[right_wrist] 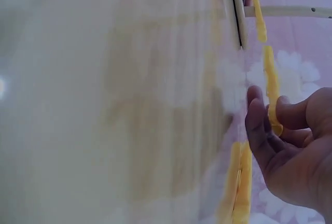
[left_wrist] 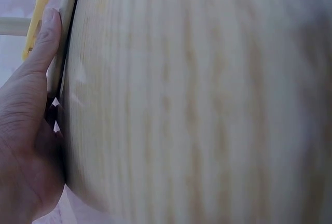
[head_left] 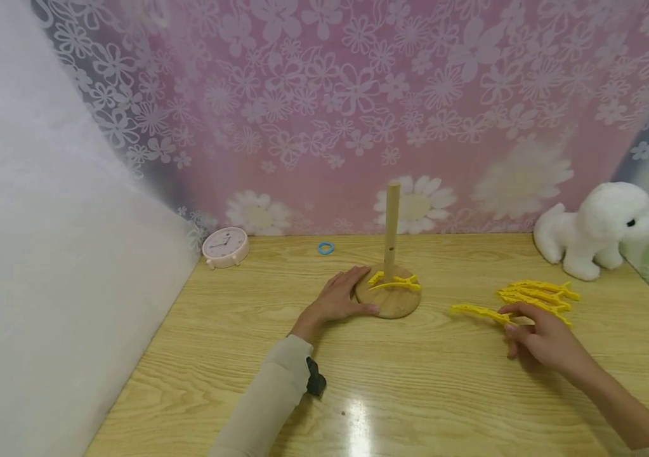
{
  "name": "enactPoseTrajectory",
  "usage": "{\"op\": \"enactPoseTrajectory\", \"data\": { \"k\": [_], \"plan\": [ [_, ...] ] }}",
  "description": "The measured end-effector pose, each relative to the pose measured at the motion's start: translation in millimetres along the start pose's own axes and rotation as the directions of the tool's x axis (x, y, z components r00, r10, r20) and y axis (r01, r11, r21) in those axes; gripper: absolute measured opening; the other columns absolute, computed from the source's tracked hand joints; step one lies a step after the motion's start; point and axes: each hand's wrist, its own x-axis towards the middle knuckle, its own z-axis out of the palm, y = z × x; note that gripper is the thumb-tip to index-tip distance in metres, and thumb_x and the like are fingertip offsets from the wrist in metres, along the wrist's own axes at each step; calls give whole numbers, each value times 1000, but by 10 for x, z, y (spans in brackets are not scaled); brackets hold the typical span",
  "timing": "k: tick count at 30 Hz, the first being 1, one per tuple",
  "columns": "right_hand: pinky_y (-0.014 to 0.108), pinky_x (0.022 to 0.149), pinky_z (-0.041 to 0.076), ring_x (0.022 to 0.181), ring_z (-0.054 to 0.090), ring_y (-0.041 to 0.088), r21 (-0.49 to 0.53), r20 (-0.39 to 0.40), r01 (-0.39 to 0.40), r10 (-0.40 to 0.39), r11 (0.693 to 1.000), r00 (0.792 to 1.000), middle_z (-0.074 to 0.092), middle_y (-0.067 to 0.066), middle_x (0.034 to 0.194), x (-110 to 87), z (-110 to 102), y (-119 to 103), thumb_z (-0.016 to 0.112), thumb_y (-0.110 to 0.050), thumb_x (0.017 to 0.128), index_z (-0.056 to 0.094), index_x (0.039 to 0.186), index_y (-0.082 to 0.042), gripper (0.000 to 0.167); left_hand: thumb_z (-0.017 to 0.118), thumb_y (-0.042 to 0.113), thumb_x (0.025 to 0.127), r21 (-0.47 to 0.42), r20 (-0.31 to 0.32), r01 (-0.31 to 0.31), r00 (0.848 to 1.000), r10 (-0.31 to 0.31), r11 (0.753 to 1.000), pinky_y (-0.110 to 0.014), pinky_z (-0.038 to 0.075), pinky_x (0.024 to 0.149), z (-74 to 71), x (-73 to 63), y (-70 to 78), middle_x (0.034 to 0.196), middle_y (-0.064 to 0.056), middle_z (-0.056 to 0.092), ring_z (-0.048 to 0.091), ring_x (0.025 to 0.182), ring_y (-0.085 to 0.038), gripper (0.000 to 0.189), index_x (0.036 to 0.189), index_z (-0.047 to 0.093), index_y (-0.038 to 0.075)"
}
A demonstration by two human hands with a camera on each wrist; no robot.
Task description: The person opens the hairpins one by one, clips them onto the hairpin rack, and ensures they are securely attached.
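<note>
My left hand [head_left: 338, 298] holds the round wooden base [head_left: 395, 306] of a stand at its left side, fingers behind and thumb along the front rim. An upright wooden post [head_left: 392, 228] rises from this base. Low at the post's foot lies a yellow alligator hair clip [head_left: 401, 284], also seen past the thumb in the left wrist view. To the right, my right hand [head_left: 541, 336] pinches another yellow hair clip [head_left: 478, 311] by one end between thumb and fingers, its other end pointing left toward the stand. Several more yellow hair clips [head_left: 535, 293] lie just behind this hand.
A white plush dog [head_left: 583, 231] sits at the back right of the wooden table [head_left: 415, 381]. Toward the back left stand a pale pink clock [head_left: 225, 246] and a small blue ring [head_left: 325, 248]. A flowered pink curtain [head_left: 324, 127] hangs behind the table.
</note>
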Motion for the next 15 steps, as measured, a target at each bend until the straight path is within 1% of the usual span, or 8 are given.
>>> {"op": "enactPoseTrajectory", "data": {
  "k": [2,5,8,10,12,15],
  "plan": [
    [32,51,53,57,63,20,18,-3,5,-5,1000,1000,64,11,68,37,15,-38,53,-5,108,50,141,9,36,72,63,90,0,-1,-1,1000,1,1000,-42,6,131,4,4,-1,174,3,20,12,161,-16,100,168,20,29],
    [34,48,52,52,58,22,39,-19,20,-20,999,1000,61,15,66,100,45,-97,53,-9,110,51,142,7,36,72,63,91,-2,-4,-3,1000,3,1000,-42,6,131,9,6,-4,173,4,20,12,160,-16,99,168,20,29],
    [34,44,48,46,52,23,17,-64,48,-47,999,997,65,21,91,163,80,-153,53,-15,111,53,144,-1,36,72,63,91,-10,-10,-7,1000,7,1000,-42,7,131,10,2,-1,173,6,22,13,160,-15,99,168,21,29],
    [35,42,46,44,49,25,16,-94,77,-75,997,993,62,24,113,207,102,-188,52,-17,111,54,145,-4,36,72,63,91,-13,-11,-9,1000,9,1000,-43,7,130,11,1,-1,172,7,22,13,160,-15,99,168,20,29],
    [36,41,46,43,49,26,14,-113,109,-106,994,988,55,23,130,250,123,-218,52,-18,111,55,144,-6,35,71,63,91,-12,-14,-13,1000,13,1000,-43,7,130,12,-1,-5,172,7,22,13,160,-15,98,168,20,29],
    [36,39,45,41,48,28,36,-116,131,-126,991,985,57,24,126,317,152,-271,54,-17,110,58,140,-6,32,71,63,91,-9,-10,-11,1000,11,1000,-43,7,130,7,-10,0,172,7,21,12,160,-14,98,168,20,29]
  ]
}}
